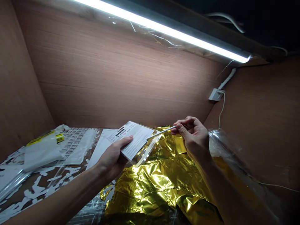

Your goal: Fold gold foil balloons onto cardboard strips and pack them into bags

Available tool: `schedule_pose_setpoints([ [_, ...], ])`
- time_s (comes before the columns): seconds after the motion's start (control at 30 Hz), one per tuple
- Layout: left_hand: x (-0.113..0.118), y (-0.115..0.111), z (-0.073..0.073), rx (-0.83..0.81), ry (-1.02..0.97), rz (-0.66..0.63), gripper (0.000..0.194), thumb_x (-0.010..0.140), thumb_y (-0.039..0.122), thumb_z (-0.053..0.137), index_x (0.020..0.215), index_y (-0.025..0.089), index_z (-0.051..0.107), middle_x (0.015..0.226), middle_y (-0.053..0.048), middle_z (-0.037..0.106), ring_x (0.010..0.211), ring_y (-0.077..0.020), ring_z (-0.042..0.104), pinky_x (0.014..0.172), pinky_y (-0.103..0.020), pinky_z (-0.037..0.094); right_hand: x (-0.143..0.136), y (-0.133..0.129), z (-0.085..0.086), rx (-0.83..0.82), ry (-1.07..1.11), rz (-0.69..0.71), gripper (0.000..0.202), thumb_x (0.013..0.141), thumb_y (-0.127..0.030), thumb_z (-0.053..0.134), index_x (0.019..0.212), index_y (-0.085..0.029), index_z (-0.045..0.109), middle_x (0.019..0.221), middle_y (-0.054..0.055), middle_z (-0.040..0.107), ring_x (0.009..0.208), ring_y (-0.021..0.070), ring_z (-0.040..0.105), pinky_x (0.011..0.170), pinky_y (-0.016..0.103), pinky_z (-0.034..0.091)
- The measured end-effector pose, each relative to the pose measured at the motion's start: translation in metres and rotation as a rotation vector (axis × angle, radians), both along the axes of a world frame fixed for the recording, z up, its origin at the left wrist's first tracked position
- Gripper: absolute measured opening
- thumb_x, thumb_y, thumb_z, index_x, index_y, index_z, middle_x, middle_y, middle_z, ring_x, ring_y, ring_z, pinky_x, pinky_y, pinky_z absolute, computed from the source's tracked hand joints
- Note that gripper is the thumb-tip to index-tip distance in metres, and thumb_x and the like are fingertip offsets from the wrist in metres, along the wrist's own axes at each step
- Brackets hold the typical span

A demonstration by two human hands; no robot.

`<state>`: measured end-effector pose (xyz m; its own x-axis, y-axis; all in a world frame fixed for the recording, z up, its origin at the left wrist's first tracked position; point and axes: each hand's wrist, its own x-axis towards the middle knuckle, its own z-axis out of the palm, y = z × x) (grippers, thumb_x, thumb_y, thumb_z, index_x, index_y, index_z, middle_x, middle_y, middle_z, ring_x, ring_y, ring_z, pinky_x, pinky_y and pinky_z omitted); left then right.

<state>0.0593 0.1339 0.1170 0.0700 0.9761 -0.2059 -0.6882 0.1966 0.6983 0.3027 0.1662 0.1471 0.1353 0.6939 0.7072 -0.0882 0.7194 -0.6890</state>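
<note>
My left hand (114, 156) is closed on a clear packet with a white printed card (134, 142) inside, its thumb lying on top. Small text and symbols cover the card. A clear flap with a pale strip (150, 151) sticks out from the packet's right end. Pinched between thumb and fingers of my right hand (191, 132) is a thin white stick (161, 132). It slants down to the left, its far end at the packet's edge; whether it is inside I cannot tell. Gold foil (159, 184) lies crumpled below both hands.
White packets with yellow tape (44, 143) and a sheet of printed labels (76, 140) lie at left. Loose white paper strips (35, 189) are scattered nearby. Clear plastic (222, 142) stands at right, below a white socket (216, 94). A lit tube lamp (168, 29) hangs overhead.
</note>
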Motion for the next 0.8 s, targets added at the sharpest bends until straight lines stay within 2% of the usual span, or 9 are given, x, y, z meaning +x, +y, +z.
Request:
schedule_pose_setpoints([
  [0.1, 0.000, -0.002, 0.003, 0.014, 0.001, 0.015, 0.017, 0.090, 0.007, 0.065, 0.105, 0.001, 0.071, 0.104, -0.023, 0.077, 0.079, -0.0247, 0.078, 0.075, -0.030, 0.067, 0.002, -0.002, 0.003, -0.001, -0.018, -0.026, 0.038, 0.080, -0.029, 0.085, 0.096, -0.022, 0.051, 0.087, -0.002, 0.072, 0.069, 0.0148, 0.073, 0.068, 0.032, 0.067],
  [0.3, -0.002, -0.002, 0.006, 0.034, 0.010, 0.041, 0.021, 0.091, 0.007, 0.063, 0.111, 0.002, 0.069, 0.105, -0.023, 0.077, 0.084, -0.0266, 0.078, 0.079, -0.034, 0.067, 0.003, -0.006, 0.007, -0.023, -0.070, 0.032, 0.040, 0.081, -0.034, 0.084, 0.093, -0.023, 0.048, 0.084, -0.002, 0.072, 0.066, 0.0157, 0.073, 0.065, 0.033, 0.067],
  [0.53, 0.003, -0.006, 0.011, 0.050, 0.068, 0.075, 0.015, 0.094, 0.006, 0.059, 0.104, 0.003, 0.070, 0.093, -0.018, 0.078, 0.070, -0.0202, 0.077, 0.074, -0.027, 0.067, -0.002, -0.004, 0.004, -0.010, -0.014, 0.087, 0.040, 0.080, -0.032, 0.085, 0.091, -0.022, 0.048, 0.084, -0.001, 0.072, 0.068, 0.0166, 0.074, 0.066, 0.034, 0.067],
  [0.67, 0.004, -0.008, 0.011, 0.061, 0.084, 0.096, 0.014, 0.095, 0.007, 0.060, 0.103, 0.002, 0.070, 0.095, -0.018, 0.078, 0.073, -0.0200, 0.077, 0.079, -0.027, 0.066, 0.000, -0.008, 0.008, 0.040, 0.017, 0.002, 0.040, 0.080, -0.029, 0.084, 0.090, -0.023, 0.046, 0.084, -0.001, 0.072, 0.068, 0.0165, 0.074, 0.068, 0.034, 0.067],
  [0.8, 0.003, -0.009, 0.007, 0.127, 0.060, 0.190, 0.013, 0.095, 0.005, 0.061, 0.104, 0.008, 0.070, 0.095, -0.011, 0.079, 0.085, -0.0183, 0.078, 0.087, -0.025, 0.064, 0.000, -0.013, 0.009, 0.077, 0.042, -0.107, 0.044, 0.075, -0.026, 0.087, 0.087, -0.024, 0.045, 0.080, 0.000, 0.073, 0.068, 0.0175, 0.074, 0.067, 0.033, 0.067],
])
